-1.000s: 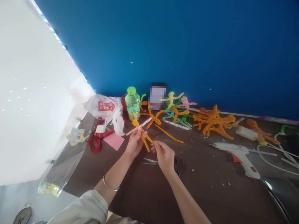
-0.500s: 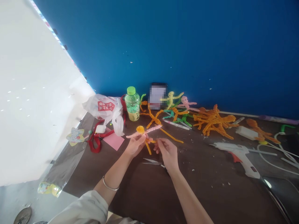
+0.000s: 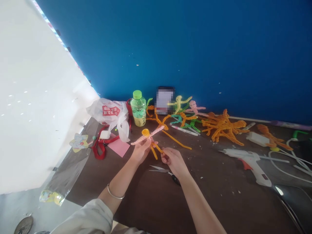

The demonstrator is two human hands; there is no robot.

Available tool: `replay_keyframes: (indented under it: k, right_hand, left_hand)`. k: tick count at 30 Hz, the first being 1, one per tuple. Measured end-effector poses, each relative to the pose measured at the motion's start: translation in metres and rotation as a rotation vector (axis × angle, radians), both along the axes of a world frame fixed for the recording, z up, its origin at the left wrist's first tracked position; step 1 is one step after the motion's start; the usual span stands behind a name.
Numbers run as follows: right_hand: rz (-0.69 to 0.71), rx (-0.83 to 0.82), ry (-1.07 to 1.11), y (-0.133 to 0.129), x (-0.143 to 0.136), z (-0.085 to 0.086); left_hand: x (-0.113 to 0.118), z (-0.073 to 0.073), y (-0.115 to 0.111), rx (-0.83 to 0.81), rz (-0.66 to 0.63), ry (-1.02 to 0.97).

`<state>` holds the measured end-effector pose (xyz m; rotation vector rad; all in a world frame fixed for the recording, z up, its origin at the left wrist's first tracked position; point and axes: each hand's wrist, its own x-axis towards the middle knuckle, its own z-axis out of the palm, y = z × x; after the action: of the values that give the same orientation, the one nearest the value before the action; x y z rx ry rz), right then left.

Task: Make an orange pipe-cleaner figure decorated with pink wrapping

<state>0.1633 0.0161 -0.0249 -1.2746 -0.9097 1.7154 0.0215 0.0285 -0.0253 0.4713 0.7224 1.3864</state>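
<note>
A pipe-cleaner figure (image 3: 145, 132) with a coiled orange head, pink twisted arms and two orange legs is held above the dark table. My left hand (image 3: 142, 151) is closed around its middle, below the pink arms. The fingertips of my right hand (image 3: 173, 159) pinch the end of its right-hand orange leg (image 3: 158, 148). The other orange leg hangs free between my hands. Scissors (image 3: 161, 170) lie with blades parted on the table, just under my right hand, which partly overhangs them.
Behind my hands stand a green-capped bottle (image 3: 138, 112) and a pixelated phone (image 3: 164, 100). Finished pipe-cleaner figures (image 3: 224, 126) are heaped at the back right, near a glue gun (image 3: 246, 159) and white cables. A plastic bag (image 3: 109, 112) and pink paper (image 3: 119, 148) lie left.
My right hand has moved slightly down, drawing the orange leg out from sideways to a downward slant. The figure has tilted a little, its right pink arm now pointing higher.
</note>
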Motion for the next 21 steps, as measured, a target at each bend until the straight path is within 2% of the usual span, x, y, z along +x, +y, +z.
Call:
replay_keyframes:
  k: [7, 11, 17, 21]
  right_hand:
    - [-0.146, 0.003, 0.132, -0.002, -0.003, 0.001]
    - [-0.170, 0.020, 0.146, -0.002, -0.002, 0.007]
    - [-0.325, 0.269, -0.130, -0.006, -0.004, 0.010]
    - [-0.364, 0.406, -0.248, -0.011, -0.005, 0.009]
  left_hand:
    - [0.004, -0.002, 0.000, -0.048, 0.008, -0.009]
    - [0.004, 0.001, 0.001, -0.061, 0.021, 0.000]
    - [0.004, 0.002, 0.003, -0.138, 0.091, -0.008]
    - [0.004, 0.001, 0.004, -0.112, 0.097, -0.022]
